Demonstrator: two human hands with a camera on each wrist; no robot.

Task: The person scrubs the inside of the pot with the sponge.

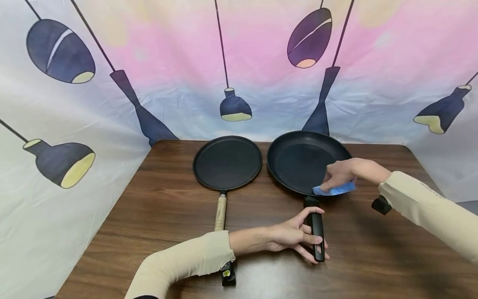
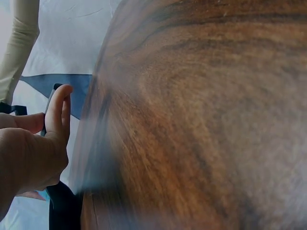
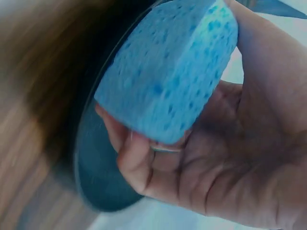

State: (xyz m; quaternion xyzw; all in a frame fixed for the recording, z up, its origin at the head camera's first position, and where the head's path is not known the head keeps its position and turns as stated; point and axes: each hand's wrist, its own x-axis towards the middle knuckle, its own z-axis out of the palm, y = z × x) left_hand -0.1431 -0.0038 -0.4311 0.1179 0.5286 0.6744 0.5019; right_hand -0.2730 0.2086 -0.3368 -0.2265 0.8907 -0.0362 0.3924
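Note:
A deep black frying pan (image 1: 298, 162) is at the back right of the table, its black handle (image 1: 317, 232) pointing toward me. My left hand (image 1: 291, 236) grips that handle, thumb on top and fingers around the sides; the left wrist view also shows this hand (image 2: 36, 148) on the handle. At the pan's near right rim, my right hand (image 1: 340, 172) holds a blue sponge (image 1: 336, 189). Close up in the right wrist view, the porous sponge (image 3: 165, 72) sits between thumb and curled fingers, overlapping the pan's rim.
Left of the frying pan lies a flat black griddle pan (image 1: 228, 162) with a light wooden handle (image 1: 220, 211), partly behind my left forearm. Both pans are on a brown wooden table (image 1: 164, 195). A cloth backdrop printed with lamps (image 1: 235, 106) hangs behind it.

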